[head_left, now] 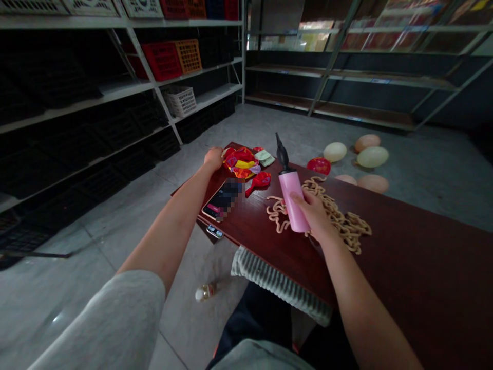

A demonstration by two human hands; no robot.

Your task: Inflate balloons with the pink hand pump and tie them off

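Note:
My right hand (314, 213) is closed around the pink barrel of a balloon pump (294, 198), its black nozzle pointing up. At the table's far left edge, my left hand (214, 158) touches a pile of colourful, mostly red flat balloons (243, 160); its fingertips are hidden. A separate red balloon (262, 180) lies just in front of this pile. Nearer me is a phone (222, 199), partly blurred out. Beside and behind my right hand spreads a heap of curly beige strands (348, 228). Folded pale green paper (264, 157) lies to the right of the pile.
The dark red table (408, 246) stretches to the right. Inflated balloons (373, 157) sit on the floor beyond it. A small bottle (204, 293) is on the floor at left. Shelves with crates (162, 60) line the left wall, and a metal rack (358, 77) stands behind.

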